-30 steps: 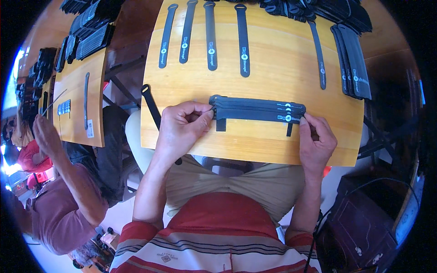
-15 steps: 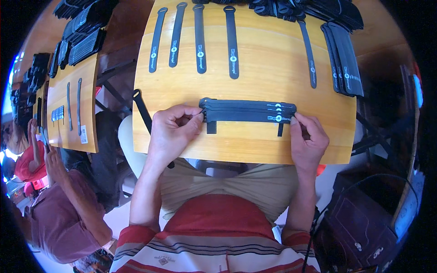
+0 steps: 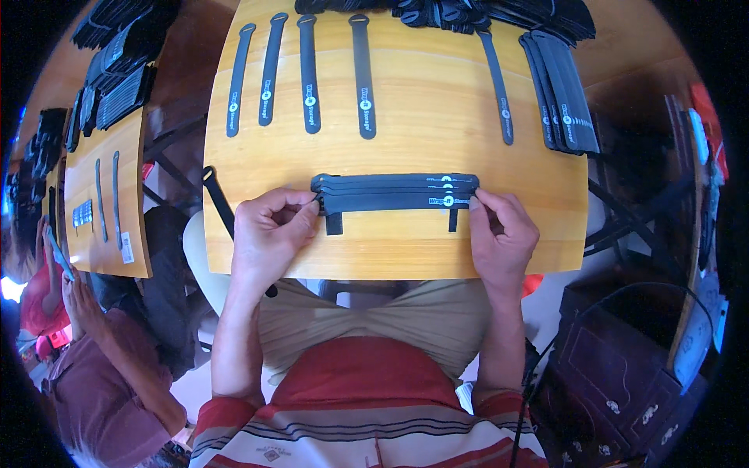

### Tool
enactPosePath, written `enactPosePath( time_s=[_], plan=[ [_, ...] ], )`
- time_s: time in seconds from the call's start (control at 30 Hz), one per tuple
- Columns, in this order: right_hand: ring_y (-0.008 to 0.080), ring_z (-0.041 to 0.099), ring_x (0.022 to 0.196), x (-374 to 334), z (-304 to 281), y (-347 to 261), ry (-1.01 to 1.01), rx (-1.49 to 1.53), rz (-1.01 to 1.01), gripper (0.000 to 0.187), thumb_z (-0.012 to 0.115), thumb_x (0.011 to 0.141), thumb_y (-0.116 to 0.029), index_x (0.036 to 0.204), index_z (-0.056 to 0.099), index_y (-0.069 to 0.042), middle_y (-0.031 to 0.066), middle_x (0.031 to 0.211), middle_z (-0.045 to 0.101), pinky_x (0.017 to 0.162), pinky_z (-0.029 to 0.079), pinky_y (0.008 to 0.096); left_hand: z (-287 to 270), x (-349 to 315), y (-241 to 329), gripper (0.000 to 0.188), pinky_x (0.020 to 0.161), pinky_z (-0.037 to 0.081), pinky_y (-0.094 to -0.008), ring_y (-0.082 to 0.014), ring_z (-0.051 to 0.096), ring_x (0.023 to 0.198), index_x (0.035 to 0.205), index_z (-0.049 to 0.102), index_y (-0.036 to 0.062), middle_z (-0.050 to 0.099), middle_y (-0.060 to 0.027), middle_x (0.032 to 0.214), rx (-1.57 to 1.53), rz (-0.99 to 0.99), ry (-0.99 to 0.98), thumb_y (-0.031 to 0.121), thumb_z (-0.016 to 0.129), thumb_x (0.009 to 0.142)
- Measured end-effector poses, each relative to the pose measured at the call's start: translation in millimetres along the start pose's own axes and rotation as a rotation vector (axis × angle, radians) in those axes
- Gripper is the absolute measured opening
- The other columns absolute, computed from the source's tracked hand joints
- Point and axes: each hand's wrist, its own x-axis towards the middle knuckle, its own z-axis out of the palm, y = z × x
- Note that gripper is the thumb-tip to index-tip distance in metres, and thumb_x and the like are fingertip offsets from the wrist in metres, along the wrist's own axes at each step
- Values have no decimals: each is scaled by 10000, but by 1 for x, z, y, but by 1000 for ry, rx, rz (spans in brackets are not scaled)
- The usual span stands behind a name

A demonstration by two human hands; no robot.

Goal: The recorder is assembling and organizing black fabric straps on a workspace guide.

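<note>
Several black straps with printed white marks lie overlapped in a fanned stack of straps across the near part of the table. My left hand pinches the stack's left end between thumb and fingers. At the right end, my right hand grips the straps' rounded tips the same way. Two short black strips, a left strip and a right strip, stick out toward me from under the stack. A single black strap with a slotted end lies left of my left hand, partly over the table's edge.
Beyond the stack, several single straps lie spaced out on the wooden table. A strap pile sits at the far right, with more bundles along the back. On the left, a person works at another table.
The whole view has shifted, so the table and hands appear farther left. Both hands keep their hold on the strap stack, which looks nearly unchanged.
</note>
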Motion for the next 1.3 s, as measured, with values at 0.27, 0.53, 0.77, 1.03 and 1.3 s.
enactPosePath(
  time_s=[0.27, 0.53, 0.77, 1.03, 1.3],
  plan=[
    [213, 651, 654, 2, -1, -3, -17, -13, -10, 78, 710, 858, 18, 936, 704, 17, 132, 786, 664, 594, 506, 316, 0, -1, 3, 95, 548, 477, -192, -31, 582, 587, 949, 728, -55, 676, -19, 696, 13, -11, 19, 36, 706, 935],
    [100, 624, 667, 2, -2, 1, -35, -42, -74, 88, 699, 886, 46, 972, 708, 62, 94, 815, 670, 560, 473, 235, 0, 0, 5, 95, 547, 487, -189, -40, 594, 595, 966, 726, -64, 681, -30, 704, 25, 6, -2, 22, 706, 930],
    [114, 631, 663, 2, 0, -1, -18, -38, -74, 81, 700, 883, 47, 962, 710, 57, 100, 813, 674, 574, 487, 248, -1, 0, 5, 95, 545, 479, -189, -35, 590, 599, 964, 723, -66, 678, -26, 707, 4, 0, -14, 20, 690, 942],
    [262, 683, 706, 0, 3, -3, 0, -53, -60, 95, 708, 855, 12, 949, 701, 10, 146, 855, 676, 631, 541, 343, -2, 0, 3, 114, 553, 475, -200, -32, 579, 605, 970, 721, -67, 672, -11, 709, 37, -10, -11, 39, 691, 940],
    [272, 690, 743, 1, 1, -5, 0, -70, -103, 111, 689, 852, 20, 961, 691, 1, 149, 914, 677, 653, 554, 351, -3, 2, -1, 123, 566, 487, -208, -51, 605, 620, 991, 722, -69, 685, -25, 726, -17, 31, -22, 31, 702, 923]
  ],
)
